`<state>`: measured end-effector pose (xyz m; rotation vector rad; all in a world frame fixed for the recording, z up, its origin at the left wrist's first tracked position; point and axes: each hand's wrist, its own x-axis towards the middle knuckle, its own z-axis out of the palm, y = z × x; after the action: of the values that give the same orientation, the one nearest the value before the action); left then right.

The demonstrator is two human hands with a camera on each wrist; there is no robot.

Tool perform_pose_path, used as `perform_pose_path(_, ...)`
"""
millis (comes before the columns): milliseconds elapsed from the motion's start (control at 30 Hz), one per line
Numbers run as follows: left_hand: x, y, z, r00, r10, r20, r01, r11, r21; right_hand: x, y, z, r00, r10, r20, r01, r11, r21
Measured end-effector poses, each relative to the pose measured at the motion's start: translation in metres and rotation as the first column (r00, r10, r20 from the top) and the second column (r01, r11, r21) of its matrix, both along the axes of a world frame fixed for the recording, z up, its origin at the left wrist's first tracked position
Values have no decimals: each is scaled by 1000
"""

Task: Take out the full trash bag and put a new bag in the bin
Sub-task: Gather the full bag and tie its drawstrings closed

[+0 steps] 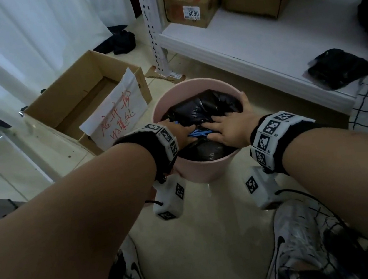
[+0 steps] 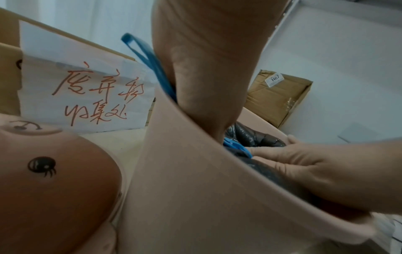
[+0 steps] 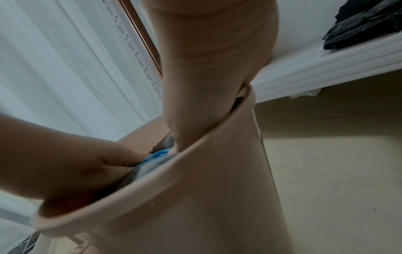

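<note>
A pink bin (image 1: 207, 171) stands on the floor between my feet, filled by a tied black trash bag (image 1: 207, 107). Its blue drawstring (image 1: 197, 133) lies bunched on top. My left hand (image 1: 190, 130) reaches in from the left and its curled fingers pinch the drawstring (image 3: 156, 157); a blue loop (image 2: 143, 56) runs up beside the palm. My right hand (image 1: 214, 125) lies flat on the bag with its fingers spread, the thumb at the far rim and the fingertips (image 2: 256, 151) by the drawstring. A black folded plastic bundle (image 1: 340, 70) lies on the white shelf (image 1: 248, 46).
An open cardboard box (image 1: 82, 102) with a handwritten white sign (image 1: 115, 116) stands left of the bin. Two closed boxes (image 1: 191, 4) stand on the shelf. White curtains hang at the back left, dark cloth (image 1: 120, 41) lies on the floor, and my shoes (image 1: 296, 242) are below.
</note>
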<state>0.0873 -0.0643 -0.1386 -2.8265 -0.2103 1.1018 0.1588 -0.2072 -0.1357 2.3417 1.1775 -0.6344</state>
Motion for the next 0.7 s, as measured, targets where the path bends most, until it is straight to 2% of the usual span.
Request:
perform_pose_path(133,1,-4,8,998,-13,-55,13,1000,-2,-1,10,3,999,-1,-47,-3,996,-87)
perform_pose_path(200,1,-3,18,996,-54,-76,51,998,-35,1,15,11,998,66,-12,-67,994,-90)
perform_pose_path(300,-2,13,41,984,-177,9,177,984,-21,1,15,26,948,254,192,-272,960,73)
perform_pose_path(367,-8,27,55,970,-187,155,187,982,15,0,14,29,949,230,218,-282,925,253)
perform_pose_path(400,-11,33,60,958,-148,246,156,988,-13,0,15,27,973,175,152,-219,908,357)
perform_pose_path(467,-15,41,71,907,37,419,42,983,-178,-2,20,29,988,43,-146,50,817,574)
perform_pose_path(533,-14,43,80,813,302,498,-70,899,-431,-5,31,34,885,34,-464,323,674,665)
perform_pose_path(567,-11,43,82,752,423,505,-98,830,-550,-8,36,37,841,54,-538,391,626,675)
perform_pose_path(633,-7,42,86,642,609,466,-117,678,-725,-14,46,41,826,73,-559,423,574,701)
perform_pose_path(700,-3,43,88,554,738,385,-130,534,-836,-14,49,40,856,23,-516,409,579,705)
